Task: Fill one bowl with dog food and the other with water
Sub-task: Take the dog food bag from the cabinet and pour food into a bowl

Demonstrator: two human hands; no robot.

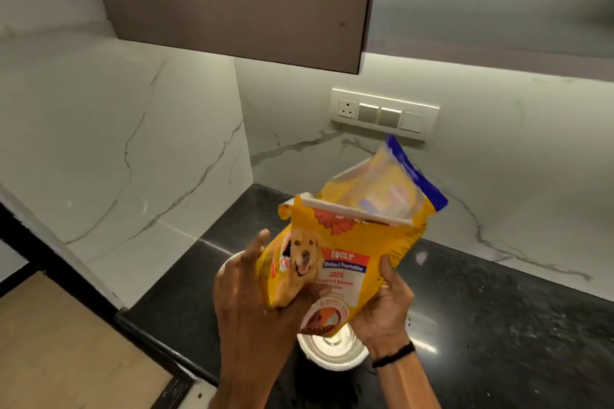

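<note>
Pouring of the dog food looks like the step in hand, though nothing has left the bag (352,242). It is held upright in the air with its top leaning away from the person. The zip strip appears parted and the back panel stands up behind it.

The left hand (252,302) cups the bag's lower left corner, with its fingers lying fairly straight up the side and the thumb apparently across the front. The right hand (382,305) grips the lower right edge, thumb pressed on the printed face.

Directly under the bag sits a steel bowl (335,359), and what shows of its inside is shiny and bare. A second bowl (231,262) is just left of the bag and mostly hidden by the left hand, so I cannot tell what it holds.

Next, the bag's mouth has to come down over one bowl, tipped slowly so the food does not rush out.

Right of the bag, the black counter (498,325) offers open room. Behind it the marble wall (498,192) is close, and the counter's front edge runs near the left side.
</note>
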